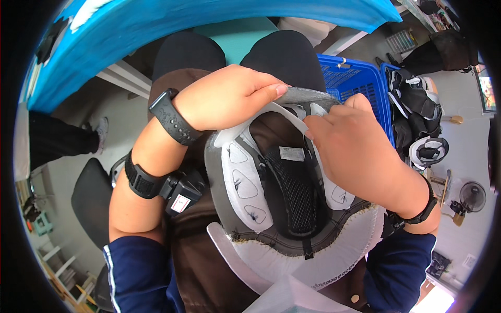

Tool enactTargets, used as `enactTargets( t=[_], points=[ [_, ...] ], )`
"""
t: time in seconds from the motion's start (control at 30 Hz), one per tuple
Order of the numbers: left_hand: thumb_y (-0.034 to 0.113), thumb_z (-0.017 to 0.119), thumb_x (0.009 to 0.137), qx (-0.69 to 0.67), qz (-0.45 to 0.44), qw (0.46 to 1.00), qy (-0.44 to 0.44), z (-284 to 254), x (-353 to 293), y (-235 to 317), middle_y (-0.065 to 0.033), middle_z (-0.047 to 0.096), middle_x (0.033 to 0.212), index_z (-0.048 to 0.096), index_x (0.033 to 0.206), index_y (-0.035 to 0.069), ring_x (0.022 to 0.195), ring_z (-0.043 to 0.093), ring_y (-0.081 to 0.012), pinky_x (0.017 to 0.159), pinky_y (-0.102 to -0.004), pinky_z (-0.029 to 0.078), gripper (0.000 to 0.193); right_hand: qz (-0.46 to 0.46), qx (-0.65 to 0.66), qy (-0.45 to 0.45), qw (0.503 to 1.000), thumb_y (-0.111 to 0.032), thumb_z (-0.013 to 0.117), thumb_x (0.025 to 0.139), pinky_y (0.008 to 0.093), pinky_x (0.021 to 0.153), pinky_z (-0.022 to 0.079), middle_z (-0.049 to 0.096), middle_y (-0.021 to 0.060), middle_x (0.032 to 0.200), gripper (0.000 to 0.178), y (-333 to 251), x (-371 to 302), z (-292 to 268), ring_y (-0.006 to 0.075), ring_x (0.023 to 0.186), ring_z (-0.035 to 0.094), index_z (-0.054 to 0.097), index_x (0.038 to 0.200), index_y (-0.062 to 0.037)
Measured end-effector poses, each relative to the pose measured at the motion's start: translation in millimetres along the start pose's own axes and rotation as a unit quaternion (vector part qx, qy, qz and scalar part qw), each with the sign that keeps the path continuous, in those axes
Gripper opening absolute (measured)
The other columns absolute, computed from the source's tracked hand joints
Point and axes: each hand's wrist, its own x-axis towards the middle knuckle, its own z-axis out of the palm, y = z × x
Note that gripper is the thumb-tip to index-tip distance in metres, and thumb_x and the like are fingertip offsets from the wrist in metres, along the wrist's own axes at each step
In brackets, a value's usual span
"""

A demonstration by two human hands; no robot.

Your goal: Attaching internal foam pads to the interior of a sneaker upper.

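On my lap lies a shoe upper [216,169], grey and white with its inner side showing. Black mesh tongue [300,198] runs down its middle with a small white label [292,153]. White padded pieces [242,177] with loose black thread ends flank the opening, and a pale lining strip [339,261] with zigzag stitching flares out at the near side. My left hand [229,101] pinches the far edge between thumb and fingers. Closed on the far right edge is my right hand [355,143]; its fingertips are partly hidden.
A blue plastic basket [386,115] stands right of my knees. Beyond it, another holds several black, grey and white shoe uppers [417,99]. Blue cloth [219,15] covers a table ahead. A black chair [91,198] and a person's leg [62,133] are at left.
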Motion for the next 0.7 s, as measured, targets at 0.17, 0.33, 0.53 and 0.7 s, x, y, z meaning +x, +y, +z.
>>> enactTargets(
  t=[0.17, 0.33, 0.53, 0.7],
  points=[
    [0.022, 0.047, 0.094, 0.029, -0.01, 0.999, 0.032, 6, -1, 7, -0.0191, 0.057, 0.069, 0.059, 0.093, -0.001, 0.063, 0.056, -0.0331, 0.06, -0.0346, 0.045, 0.025, -0.037, 0.078, -0.05, 0.995, -0.005, 0.059, 0.068, 0.0359, 0.071, 0.03, 0.053, 0.0035, 0.06, 0.008, 1, 2, -2, 0.0217, 0.06, 0.05, 0.056, 0.076, -0.0073],
    [0.019, 0.047, 0.093, 0.024, -0.011, 0.996, 0.083, 15, -6, 6, -0.0196, 0.055, 0.067, 0.057, 0.087, -0.002, 0.062, 0.055, -0.0341, 0.059, -0.0349, 0.044, 0.024, -0.06, 0.065, -0.038, 0.995, -0.005, 0.059, 0.066, 0.0357, 0.071, 0.029, 0.051, 0.0033, 0.057, 0.008, -4, -1, 4, 0.0212, 0.059, 0.05, 0.057, 0.073, -0.0082],
    [0.018, 0.046, 0.094, -0.109, -0.041, 0.992, 0.043, 15, -22, -8, -0.0156, 0.066, 0.093, 0.059, 0.11, -0.001, 0.08, 0.062, -0.0223, 0.074, -0.0301, 0.047, 0.028, 0.021, 0.072, -0.037, 0.996, -0.005, 0.057, 0.073, 0.0352, 0.071, 0.03, 0.049, 0.0037, 0.053, 0.003, -3, -4, 11, 0.0211, 0.058, 0.05, 0.058, 0.074, -0.0085],
    [0.013, 0.052, 0.09, -0.09, -0.072, 0.993, 0.004, 17, -29, -8, -0.0102, 0.065, 0.089, 0.054, 0.122, 0.002, 0.076, 0.055, -0.0135, 0.075, -0.0252, 0.045, 0.033, 0.036, 0.025, 0.052, 0.998, -0.008, 0.059, 0.078, 0.0349, 0.067, 0.032, 0.05, 0.0037, 0.055, 0.002, -6, -12, 25, 0.0214, 0.058, 0.05, 0.06, 0.078, -0.0078]
  ],
)
